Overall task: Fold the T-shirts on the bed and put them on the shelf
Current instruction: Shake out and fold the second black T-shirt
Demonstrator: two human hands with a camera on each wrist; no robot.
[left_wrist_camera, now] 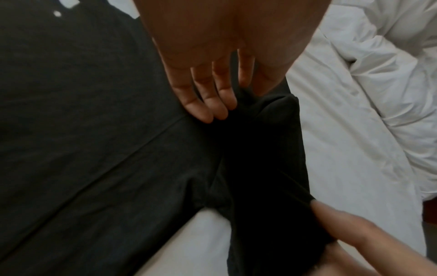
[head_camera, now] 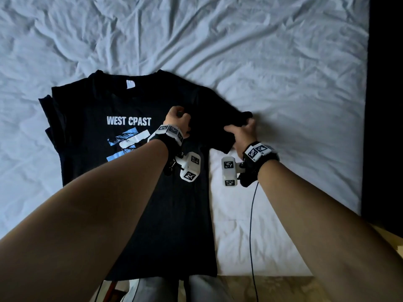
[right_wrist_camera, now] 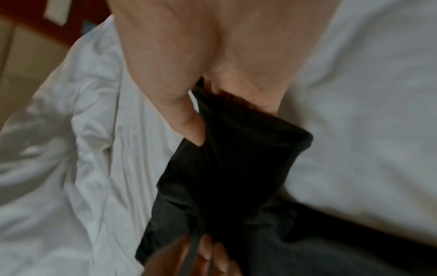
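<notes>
A black T-shirt [head_camera: 130,101] with a "WEST CPAST" print lies face up on the white bed, collar away from me. My left hand [head_camera: 177,118] sits at the shirt's right shoulder, where thumb and forefinger pinch the cloth while the other fingers [left_wrist_camera: 208,108] lie straight on it. My right hand [head_camera: 242,129] grips the end of the right sleeve [right_wrist_camera: 224,168], thumb [right_wrist_camera: 189,127] on one side and fingers behind, lifting it off the sheet. Dark fabric edges [head_camera: 46,110] stick out under the shirt's left side.
Wrinkled white sheet [head_camera: 218,40] spreads beyond and to the right of the shirt. A dark edge [head_camera: 383,105] borders the bed on the right. A thin black cable [head_camera: 251,225] hangs from my right wrist over the bed's near edge, above the pale floor [head_camera: 272,286].
</notes>
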